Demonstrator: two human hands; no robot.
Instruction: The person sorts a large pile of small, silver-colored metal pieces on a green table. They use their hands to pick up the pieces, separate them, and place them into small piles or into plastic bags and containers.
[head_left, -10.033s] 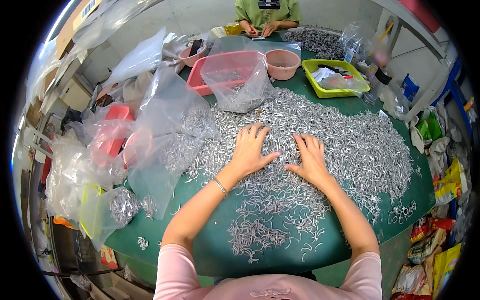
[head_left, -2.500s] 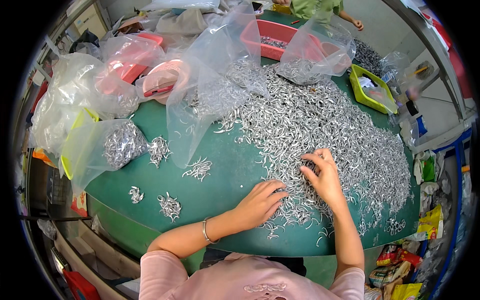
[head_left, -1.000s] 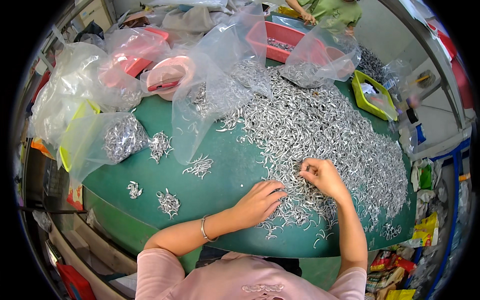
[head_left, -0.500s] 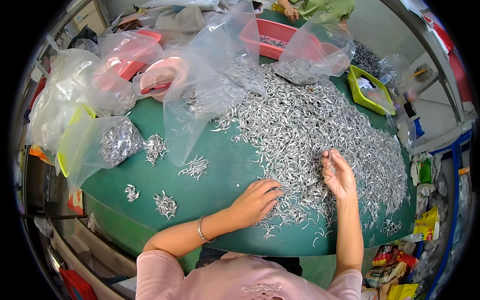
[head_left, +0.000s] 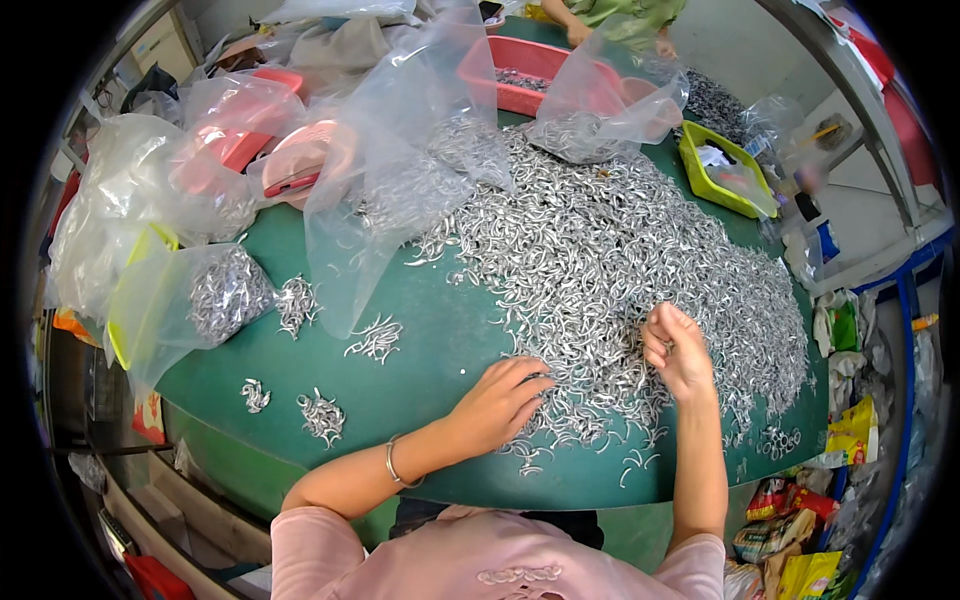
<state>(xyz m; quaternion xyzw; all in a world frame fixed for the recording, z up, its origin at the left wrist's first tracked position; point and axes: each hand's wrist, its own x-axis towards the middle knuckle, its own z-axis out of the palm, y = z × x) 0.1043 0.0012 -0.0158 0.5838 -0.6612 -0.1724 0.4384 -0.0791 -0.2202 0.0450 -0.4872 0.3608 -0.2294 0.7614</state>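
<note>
A big heap of small curved silver metal pieces [head_left: 610,260] covers the right half of a green table [head_left: 430,350]. My left hand [head_left: 500,400] lies palm down at the heap's near edge, fingers spread over the pieces, a thin bracelet on its wrist. My right hand [head_left: 678,352] is raised a little over the heap with fingers curled together, pinching a few pieces. Small bunches of the pieces [head_left: 322,415] lie apart on the table's left side.
Clear plastic bags [head_left: 395,190], some holding metal pieces [head_left: 225,295], crowd the left and back. A red tray [head_left: 520,75], pink containers [head_left: 300,160] and a yellow-green tray [head_left: 722,172] stand behind. Another person's hands [head_left: 580,30] work at the far edge. Bags and wrappers lie right, below the table.
My right hand has lifted off the heap and curled its fingers around some pieces. My left hand has stayed flat at the heap's near edge.
</note>
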